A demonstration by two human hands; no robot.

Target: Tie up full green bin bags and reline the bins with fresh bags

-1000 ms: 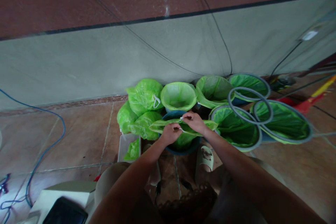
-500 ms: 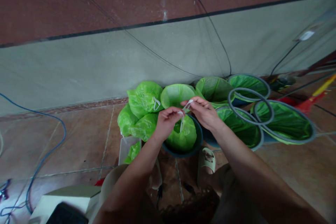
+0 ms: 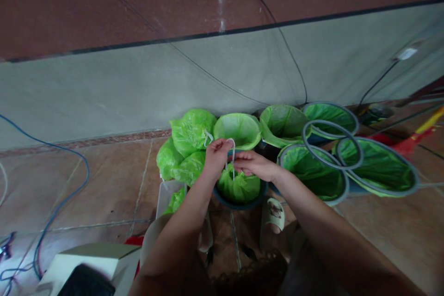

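My left hand (image 3: 215, 156) is closed, pinching the top of a white drawstring (image 3: 233, 166) in a raised loop. That string comes out of the gathered mouth of a green trash bag (image 3: 243, 190), which sits inside a dark blue bin (image 3: 239, 206). Just right of the loop, my right hand (image 3: 255, 164) has its fingers stretched out toward the string, low over the bag. Whether its fingertips touch the string I cannot tell. A filled green bag (image 3: 194, 125) with its own white tie lies to the left.
Behind stands a bin with a pale green liner (image 3: 237, 125). More lined bins, one a grey-rimmed bin (image 3: 312, 171), stand at right, with a loose grey ring (image 3: 305, 141) over them. A white container (image 3: 166, 194) and a white box (image 3: 100, 254) bearing a phone (image 3: 85, 282) are at left.
My right hand has let go of its end of the drawstring and dropped lower, with fingers straightened. My left hand now raises the string as a loop. The bag's mouth looks more gathered.
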